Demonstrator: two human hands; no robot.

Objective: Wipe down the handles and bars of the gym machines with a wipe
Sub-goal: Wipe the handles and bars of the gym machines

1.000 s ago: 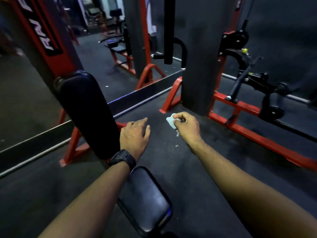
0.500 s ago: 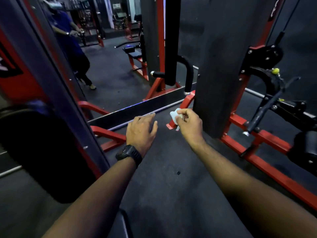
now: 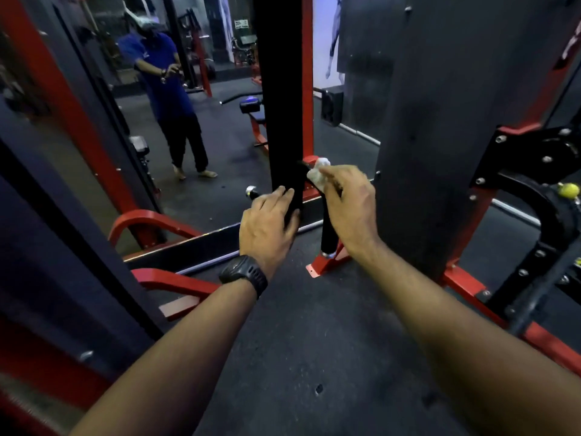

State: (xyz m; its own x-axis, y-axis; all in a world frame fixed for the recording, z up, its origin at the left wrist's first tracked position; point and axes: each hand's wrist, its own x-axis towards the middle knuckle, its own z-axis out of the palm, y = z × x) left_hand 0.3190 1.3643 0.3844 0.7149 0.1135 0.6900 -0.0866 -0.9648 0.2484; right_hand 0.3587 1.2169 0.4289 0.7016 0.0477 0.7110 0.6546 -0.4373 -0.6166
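Logged a white wipe (image 3: 317,174), crumpled into a small soft wad, pinched between thumb and fingertips of the right hand (image 3: 350,212). Found the wad held against the upper bend of a black handle (image 3: 327,234), at 11 o'clock from that hand. Noted the handle as a round tube with a matte, rubbery-looking grip, curving over at the top and dropping straight to a shiny metal end cap (image 3: 327,255) at its 6 o'clock.

Observed the left hand (image 3: 267,226) open, fingers nearly straight and laid on a black upright bar (image 3: 278,121), just at 9 o'clock of the handle. Recorded a black wristwatch (image 3: 243,273) with a ribbed strap on the left wrist. Saw a second chrome cap (image 3: 251,191) at 10 o'clock of the left hand.

Marked a broad grey shroud (image 3: 440,121), flat and dull, at 3 o'clock of the right hand, standing over a glossy red steel frame (image 3: 327,264). Noted a small yellow knob (image 3: 570,189) at far 3 o'clock. Recorded the dark rubber floor (image 3: 314,341) as grainy and speckled. Logged a mirror (image 3: 220,190) at 10 o'clock, reflecting a person in a blue shirt.
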